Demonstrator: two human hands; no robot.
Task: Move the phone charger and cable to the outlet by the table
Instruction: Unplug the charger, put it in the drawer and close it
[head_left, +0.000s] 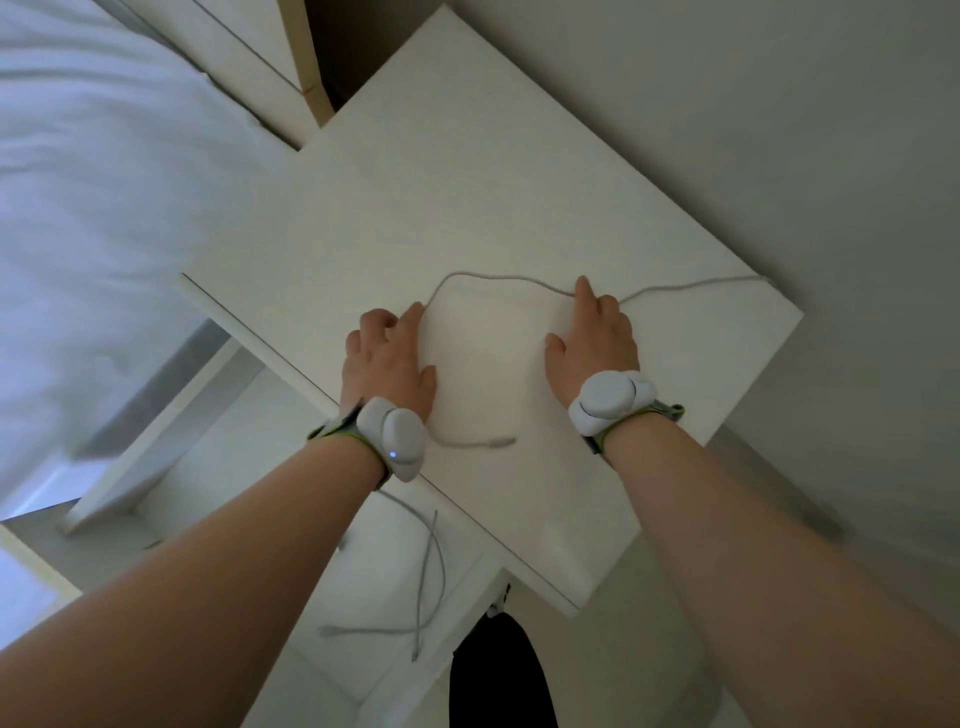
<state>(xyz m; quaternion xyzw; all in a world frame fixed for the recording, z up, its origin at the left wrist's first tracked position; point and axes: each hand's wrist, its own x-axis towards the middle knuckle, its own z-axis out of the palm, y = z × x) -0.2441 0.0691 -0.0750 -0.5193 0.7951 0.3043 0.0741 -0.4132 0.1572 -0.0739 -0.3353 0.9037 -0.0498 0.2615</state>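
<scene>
- Head view: the white table (467, 156) fills the middle, turned so one corner points to 12 o'clock and another to 3.
- The cable (498, 278) lies on the tabletop. It comes over the table edge at about 2 o'clock, runs toward 9 under my right hand, arcs up and across the gap between my hands, then drops to my left hand.
- My right hand (595, 343) lies palm down at about 3 o'clock of the table's middle. Its forefinger (584, 291) is straight and rests on the cable. The other fingers are loosely bent beside it and the thumb is spread toward 9. Nothing is pinched.
- My left hand (387, 364) sits at about 9 o'clock, knuckles up, fingers curled in. The cable meets it at the forefinger tip (413, 314) and goes out of sight under the hand. I cannot tell whether those fingers grip it or merely cover it.
- The cable end (501, 442) shows again at 6 o'clock of the left hand, lying blurred on the table just beside my wrist.
- Each wrist has a white band: left band (395, 436) with a small blue light, right band (608, 402).
- Below the table edge, at 6 to 7 o'clock, more grey leads (434, 566) lie looped on a lower white surface.
- White bedding (104, 208) fills 9 to 11 o'clock, and a plain wall (779, 130) fills 1 to 4.
- A dark shape (493, 675) sits at 6 o'clock, at the frame's bottom.
</scene>
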